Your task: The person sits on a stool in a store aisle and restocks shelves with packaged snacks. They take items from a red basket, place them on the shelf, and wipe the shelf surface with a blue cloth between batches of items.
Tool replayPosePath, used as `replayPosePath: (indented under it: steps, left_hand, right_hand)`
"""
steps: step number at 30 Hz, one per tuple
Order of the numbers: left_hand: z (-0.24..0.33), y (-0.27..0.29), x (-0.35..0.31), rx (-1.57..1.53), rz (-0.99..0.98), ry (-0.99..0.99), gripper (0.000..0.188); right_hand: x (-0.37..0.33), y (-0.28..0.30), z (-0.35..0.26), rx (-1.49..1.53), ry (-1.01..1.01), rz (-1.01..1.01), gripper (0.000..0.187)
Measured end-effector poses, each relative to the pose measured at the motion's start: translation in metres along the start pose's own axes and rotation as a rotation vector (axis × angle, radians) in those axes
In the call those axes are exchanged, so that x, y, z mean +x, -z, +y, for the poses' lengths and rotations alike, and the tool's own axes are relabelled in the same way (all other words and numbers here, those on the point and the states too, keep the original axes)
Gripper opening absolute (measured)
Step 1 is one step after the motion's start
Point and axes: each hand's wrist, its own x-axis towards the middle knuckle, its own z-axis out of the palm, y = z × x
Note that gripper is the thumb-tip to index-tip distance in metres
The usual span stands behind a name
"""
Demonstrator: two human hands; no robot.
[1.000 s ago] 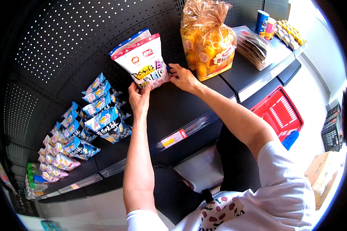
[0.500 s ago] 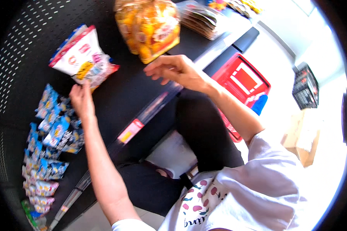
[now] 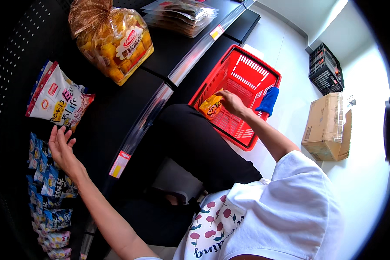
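Dark shelf (image 3: pixel 121 104), left | left hand (image 3: pixel 64 149) loose near white bag (image 3: pixel 58 97) | right hand (image 3: pixel 232 103) pinching orange packet (image 3: pixel 210 107) at red basket (image 3: pixel 269 79) | likely mid-transfer, needs rim clearance

Right of center: basket (image 3: pixel 266 79) of smooth, glossy plastic; blue wrap (image 3: pixel 268 100) of matt cloth. Center: orange pouch (image 3: pixel 211 106) of glossy, crinkled film. Left: white pouch (image 3: pixel 60 102) of smooth, satin film. Upper left: bag (image 3: pixel 115 47) of clear, shiny film. Mid-left: shelf (image 3: pixel 117 104), matt, smooth; edge strip (image 3: pixel 194 58), glossy clear plastic. Right: carton (image 3: pixel 321 123) of matt cardboard.
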Motion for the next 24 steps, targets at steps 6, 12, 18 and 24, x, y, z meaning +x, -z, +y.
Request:
replayPosePath:
  steps: [6, 12, 18, 24]
  left_hand:
    - [0.0, -0.005, -0.004, 0.01, -0.014, -0.084, 0.037]
    - [0.051, -0.015, -0.031, -0.027, -0.004, -0.375, 0.027]
    - [0.18, 0.015, -0.111, -0.564, -0.361, -0.813, 0.039]
    - [0.22, 0.033, -0.166, -0.497, -0.466, -1.157, 0.037]
  right_hand:
    - [0.014, -0.036, 0.007, -0.16, -0.041, -0.051, 0.031]
    - [-0.002, -0.027, 0.024, -0.061, -0.026, 0.024, 0.012]
    - [-0.019, 0.054, 0.001, -0.079, 0.047, 0.27, 0.013]
    - [-0.026, 0.176, -0.113, 0.137, 0.097, 0.499, 0.005]
